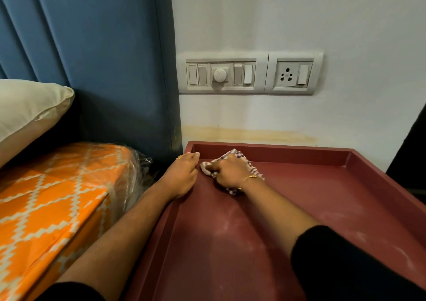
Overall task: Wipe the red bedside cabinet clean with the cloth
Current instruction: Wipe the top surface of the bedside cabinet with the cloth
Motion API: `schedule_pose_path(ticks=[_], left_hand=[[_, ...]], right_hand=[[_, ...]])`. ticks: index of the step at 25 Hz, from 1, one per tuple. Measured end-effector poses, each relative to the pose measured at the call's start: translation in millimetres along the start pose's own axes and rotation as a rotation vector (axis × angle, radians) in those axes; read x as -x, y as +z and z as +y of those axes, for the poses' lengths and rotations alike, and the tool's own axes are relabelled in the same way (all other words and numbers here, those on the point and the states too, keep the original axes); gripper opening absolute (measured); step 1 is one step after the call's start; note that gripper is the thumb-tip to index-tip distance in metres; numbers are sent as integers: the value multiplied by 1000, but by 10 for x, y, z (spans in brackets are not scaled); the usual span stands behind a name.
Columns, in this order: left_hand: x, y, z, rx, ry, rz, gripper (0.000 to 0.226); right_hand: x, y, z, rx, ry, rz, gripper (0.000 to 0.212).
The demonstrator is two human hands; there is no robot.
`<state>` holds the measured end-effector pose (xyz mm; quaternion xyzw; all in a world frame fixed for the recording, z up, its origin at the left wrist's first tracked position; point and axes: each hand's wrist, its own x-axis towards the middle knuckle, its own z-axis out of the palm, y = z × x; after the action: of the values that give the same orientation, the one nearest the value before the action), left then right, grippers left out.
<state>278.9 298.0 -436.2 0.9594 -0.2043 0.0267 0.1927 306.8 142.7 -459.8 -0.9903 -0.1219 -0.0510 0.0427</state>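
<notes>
Below a wall switchboard [249,73], the red cabinet [311,208] top is wiped: a checked cloth [232,156] is clenched in the right hand [228,170] near the back-left corner, while the left hand [182,174], loosely curled and holding nothing, is rested on the rim.

No legible text, label, brand or number appears on any surface. The switch panel [220,75] and socket plate [292,74] carry no readable markings.

L hand [184,174] flat, R hand [227,171] fisted, forearms extended
</notes>
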Motion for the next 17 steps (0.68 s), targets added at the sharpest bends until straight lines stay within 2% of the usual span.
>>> schedule_pose_path(ticks=[3, 6, 10, 12, 14, 17], left_hand=[[-3, 3, 18, -26, 6, -6, 45], [-14, 23, -2, -77, -6, -45, 50], [-23, 52, -16, -114, -8, -63, 50], [-38, 54, -16, -132, -2, -69, 51], [-44, 51, -1, -171, 2, -85, 51], [-31, 44, 50, -257, -2, -115, 53]], right_hand=[[132, 1, -268, -53, -127, 2, 39], [405, -11, 25, -167, -187, -13, 43], [598, -125, 723, -169, 60, -51, 39], [535, -127, 808, -183, 147, -39, 39], [393, -74, 578, -175, 135, -13, 39], [327, 10, 66, -150, 3, -17, 39]])
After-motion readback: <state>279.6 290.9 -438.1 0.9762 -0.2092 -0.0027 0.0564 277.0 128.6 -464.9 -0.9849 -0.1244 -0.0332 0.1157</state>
